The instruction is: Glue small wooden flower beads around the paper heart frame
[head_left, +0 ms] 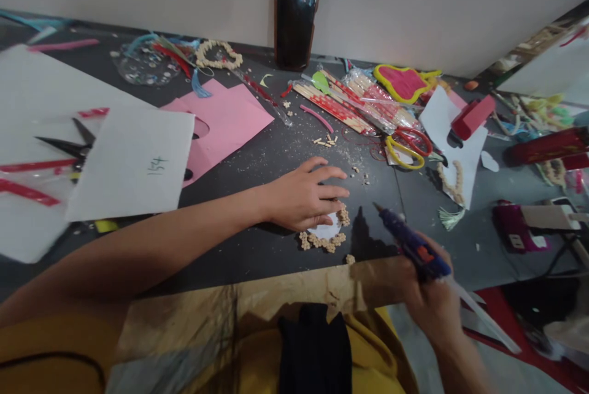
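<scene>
My left hand (307, 194) lies over a small white paper disc (326, 229), fingers stretched and a little apart, covering part of it. Light wooden flower-shaped pieces (330, 243) line the disc's lower and right edge. One loose wooden flower (350, 259) lies on the table, nearer to me and to the right. In my right hand (430, 296) is a blue hot glue gun (414, 243), its nozzle pointing up and left, apart from the disc. A clear glue stick (488, 314) sticks out of its back end.
Scissors (405, 147) with red and yellow handles and wrapped wooden sticks (340, 105) lie beyond my hands. Pink paper (225, 121) and white sheets (133, 164) are at the left. A phone (298, 10) leans on the wall. A stapler (473, 116) and a purple power socket (518, 228) are at right.
</scene>
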`<action>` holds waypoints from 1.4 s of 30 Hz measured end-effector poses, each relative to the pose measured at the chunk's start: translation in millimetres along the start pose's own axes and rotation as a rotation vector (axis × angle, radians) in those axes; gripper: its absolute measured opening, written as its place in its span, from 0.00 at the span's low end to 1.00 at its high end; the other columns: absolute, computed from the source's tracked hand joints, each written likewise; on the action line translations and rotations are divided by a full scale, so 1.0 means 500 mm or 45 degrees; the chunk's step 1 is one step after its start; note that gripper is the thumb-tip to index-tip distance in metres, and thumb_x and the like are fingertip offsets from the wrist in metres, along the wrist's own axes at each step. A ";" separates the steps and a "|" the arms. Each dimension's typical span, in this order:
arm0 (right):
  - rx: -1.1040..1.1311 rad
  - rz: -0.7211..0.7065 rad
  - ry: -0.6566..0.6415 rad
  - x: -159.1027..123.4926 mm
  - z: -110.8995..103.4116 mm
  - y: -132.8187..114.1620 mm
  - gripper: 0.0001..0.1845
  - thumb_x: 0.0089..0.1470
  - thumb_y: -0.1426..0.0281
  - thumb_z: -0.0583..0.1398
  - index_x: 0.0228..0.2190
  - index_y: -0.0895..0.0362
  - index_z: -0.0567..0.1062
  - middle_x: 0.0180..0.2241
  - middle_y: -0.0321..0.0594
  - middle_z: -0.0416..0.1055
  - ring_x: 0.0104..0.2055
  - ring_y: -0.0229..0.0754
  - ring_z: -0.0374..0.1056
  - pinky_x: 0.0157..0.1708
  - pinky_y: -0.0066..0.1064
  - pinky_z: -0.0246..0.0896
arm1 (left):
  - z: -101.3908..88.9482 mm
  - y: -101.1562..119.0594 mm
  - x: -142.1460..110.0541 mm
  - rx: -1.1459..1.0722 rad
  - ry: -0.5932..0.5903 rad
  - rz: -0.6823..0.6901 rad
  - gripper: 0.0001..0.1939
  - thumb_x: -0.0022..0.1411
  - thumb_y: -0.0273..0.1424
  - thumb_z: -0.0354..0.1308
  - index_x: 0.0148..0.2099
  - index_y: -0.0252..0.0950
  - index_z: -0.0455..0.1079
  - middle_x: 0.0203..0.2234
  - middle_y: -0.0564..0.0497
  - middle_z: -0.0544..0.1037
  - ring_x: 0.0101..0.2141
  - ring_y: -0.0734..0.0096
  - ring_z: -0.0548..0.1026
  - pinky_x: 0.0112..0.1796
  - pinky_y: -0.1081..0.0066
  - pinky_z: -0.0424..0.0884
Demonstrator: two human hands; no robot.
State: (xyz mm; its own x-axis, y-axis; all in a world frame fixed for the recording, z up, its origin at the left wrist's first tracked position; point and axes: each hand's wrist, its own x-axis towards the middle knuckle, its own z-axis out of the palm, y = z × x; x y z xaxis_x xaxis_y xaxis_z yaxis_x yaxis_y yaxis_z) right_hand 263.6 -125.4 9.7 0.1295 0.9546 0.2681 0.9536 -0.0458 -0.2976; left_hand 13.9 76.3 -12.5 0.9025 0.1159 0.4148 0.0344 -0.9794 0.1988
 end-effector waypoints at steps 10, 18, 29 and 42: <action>-0.469 -0.168 -0.163 0.156 -0.022 0.100 0.32 0.59 0.63 0.53 0.61 0.64 0.60 0.52 0.58 0.67 0.53 0.59 0.64 0.51 0.53 0.60 | -0.002 0.003 0.003 0.002 0.000 -0.014 0.14 0.69 0.39 0.51 0.48 0.39 0.74 0.55 0.48 0.74 0.58 0.49 0.63 0.57 0.47 0.53; 0.109 -0.419 -0.202 0.041 -0.004 -0.070 0.06 0.57 0.67 0.61 0.39 0.53 0.72 0.32 0.39 0.74 0.33 0.41 0.70 0.32 0.32 0.66 | -0.004 0.003 0.002 -0.018 -0.032 -0.033 0.14 0.69 0.39 0.51 0.49 0.39 0.74 0.56 0.48 0.73 0.58 0.49 0.63 0.57 0.46 0.53; 0.082 -0.365 -0.157 0.041 0.039 -0.082 0.04 0.60 0.69 0.59 0.36 0.54 0.74 0.32 0.37 0.77 0.34 0.40 0.71 0.38 0.34 0.65 | -0.004 0.003 0.003 0.009 0.000 -0.021 0.14 0.69 0.38 0.51 0.47 0.38 0.74 0.55 0.48 0.74 0.58 0.50 0.63 0.57 0.47 0.53; 0.070 -0.194 -0.123 0.064 0.058 -0.076 0.09 0.59 0.66 0.60 0.41 0.53 0.76 0.34 0.38 0.77 0.35 0.40 0.73 0.37 0.33 0.69 | -0.003 0.002 0.002 0.007 -0.010 -0.015 0.14 0.68 0.38 0.52 0.48 0.39 0.74 0.56 0.48 0.73 0.58 0.49 0.62 0.57 0.47 0.52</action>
State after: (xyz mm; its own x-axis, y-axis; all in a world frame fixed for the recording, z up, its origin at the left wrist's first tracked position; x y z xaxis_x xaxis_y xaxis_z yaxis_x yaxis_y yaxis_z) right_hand 223.5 -84.7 3.2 -0.0444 0.9733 0.2252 0.9435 0.1150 -0.3109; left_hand 14.3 75.7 -10.4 0.9052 0.1263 0.4058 0.0473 -0.9788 0.1991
